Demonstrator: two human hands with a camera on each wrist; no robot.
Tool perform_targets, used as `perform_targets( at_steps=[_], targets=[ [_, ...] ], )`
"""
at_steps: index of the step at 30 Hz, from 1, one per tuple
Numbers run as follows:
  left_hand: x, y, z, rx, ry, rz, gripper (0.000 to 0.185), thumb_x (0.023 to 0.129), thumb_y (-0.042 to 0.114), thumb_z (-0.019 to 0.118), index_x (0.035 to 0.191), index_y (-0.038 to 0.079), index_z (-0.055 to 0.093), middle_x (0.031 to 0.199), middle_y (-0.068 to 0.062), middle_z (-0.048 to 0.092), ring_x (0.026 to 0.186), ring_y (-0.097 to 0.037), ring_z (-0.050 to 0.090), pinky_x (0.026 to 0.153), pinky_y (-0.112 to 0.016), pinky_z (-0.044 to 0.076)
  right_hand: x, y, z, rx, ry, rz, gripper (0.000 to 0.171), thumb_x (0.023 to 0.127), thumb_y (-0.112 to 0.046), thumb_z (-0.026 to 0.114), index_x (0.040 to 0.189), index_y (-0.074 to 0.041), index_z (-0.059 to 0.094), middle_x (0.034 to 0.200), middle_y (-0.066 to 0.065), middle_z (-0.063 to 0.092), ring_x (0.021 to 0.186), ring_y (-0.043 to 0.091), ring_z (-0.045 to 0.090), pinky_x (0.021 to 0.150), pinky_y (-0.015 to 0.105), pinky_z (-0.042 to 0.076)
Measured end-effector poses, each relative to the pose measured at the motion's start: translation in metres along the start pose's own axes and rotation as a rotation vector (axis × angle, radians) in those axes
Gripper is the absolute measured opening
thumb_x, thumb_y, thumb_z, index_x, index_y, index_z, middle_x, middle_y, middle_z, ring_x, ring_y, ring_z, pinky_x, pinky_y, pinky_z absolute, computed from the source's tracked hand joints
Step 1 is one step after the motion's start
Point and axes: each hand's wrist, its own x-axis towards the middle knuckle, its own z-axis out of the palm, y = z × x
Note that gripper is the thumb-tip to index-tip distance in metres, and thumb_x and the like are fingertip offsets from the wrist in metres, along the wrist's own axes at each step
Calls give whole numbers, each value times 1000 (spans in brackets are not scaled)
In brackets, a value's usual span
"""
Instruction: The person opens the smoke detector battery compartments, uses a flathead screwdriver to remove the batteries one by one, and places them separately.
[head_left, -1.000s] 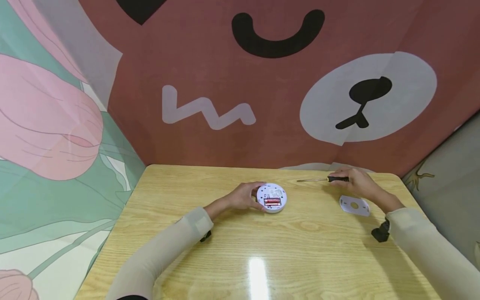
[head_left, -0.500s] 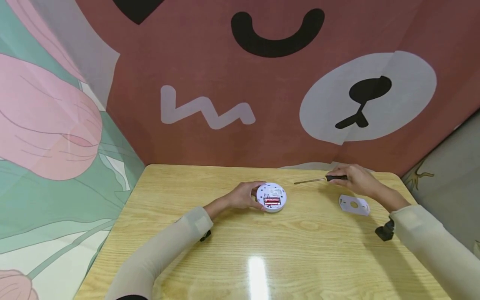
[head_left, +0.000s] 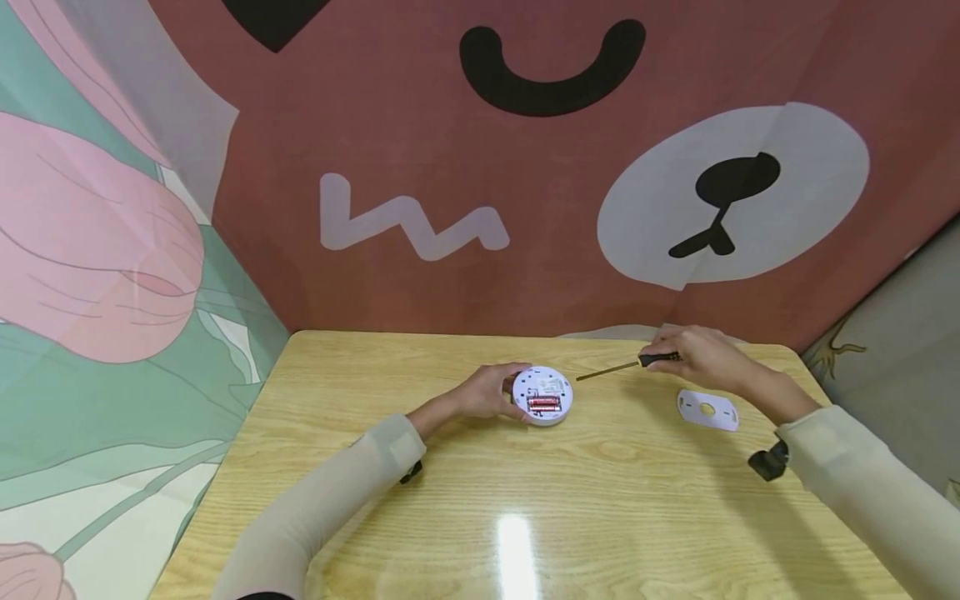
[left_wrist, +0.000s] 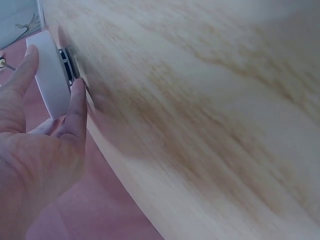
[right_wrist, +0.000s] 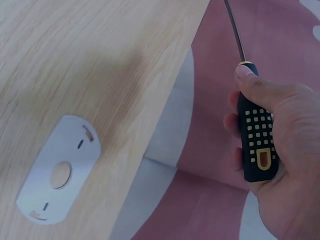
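Observation:
My left hand (head_left: 483, 393) grips a round white smoke detector (head_left: 553, 384) by its left side, thumb and fingers spread around its rim. Its back faces up toward the head camera, and two red batteries (head_left: 544, 403) lie in the uncovered compartment. Seen from the left wrist, the white casing (left_wrist: 47, 75) is edge-on between thumb and fingers. In my right hand (head_left: 705, 358) is a screwdriver (right_wrist: 255, 125) with a black and yellow handle, thumb near the collar. Its thin shaft (head_left: 609, 371) slants down to the left, the tip just right of the detector.
A white mounting plate (head_left: 688, 408) with a round central hole and slots lies on the wooden table (head_left: 600, 500), below the right hand. Behind the table's far edge hangs a reddish-brown printed cloth (head_left: 420, 292). Patterned cloth also borders both sides.
My right hand has moved slightly left, and the screwdriver has tilted further down, its tip coming closer to the smoke detector. The left hand and detector stay in place.

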Motion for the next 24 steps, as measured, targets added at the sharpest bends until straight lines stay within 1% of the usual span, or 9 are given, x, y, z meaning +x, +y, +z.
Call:
perform_targets(
  at_steps=[3,6,11,16,21,24],
  targets=[
    [1,0,1,-1,-1,5,99,79,16,96,160,2,42,142,-12,66,121,-23,70,96,-27,56,3,-4,-2,-18,-13,-4,26,85,-10,88,111,-8,84,102,0,74,71,3,60,53,21,41],
    [2,0,1,9,2,9,100,78,16,97,160,0,41,144,-13,64,124,-24,68,98,-29,55,5,-9,-4,-36,-18,-10,26,85,-12,88,111,-9,84,104,3,76,73,9,65,53,22,43],
    [2,1,1,36,4,4,101,78,19,97,160,2,42,148,-12,62,128,-25,66,102,-31,54,9,-15,-9,-52,-40,-12,26,84,-12,89,109,-8,84,106,5,77,74,14,69,53,22,45],
    [1,3,1,59,8,0,102,77,21,98,161,3,42,149,-11,61,129,-22,65,105,-31,52,13,-21,-14,-63,-102,7,24,88,-17,87,111,-11,84,106,2,76,72,9,66,53,22,45],
    [1,3,2,82,17,1,102,77,22,98,160,3,43,151,-11,60,132,-22,63,110,-35,49,20,-31,-22,-65,-152,6,21,91,-21,84,111,-14,84,100,-6,74,66,-2,56,50,22,40],
    [1,5,2,87,18,0,102,77,23,98,160,3,43,151,-11,59,132,-22,62,110,-35,49,25,-37,-25,-75,-187,8,20,92,-23,84,111,-17,84,97,-9,73,64,-4,51,51,22,39]
  ],
)
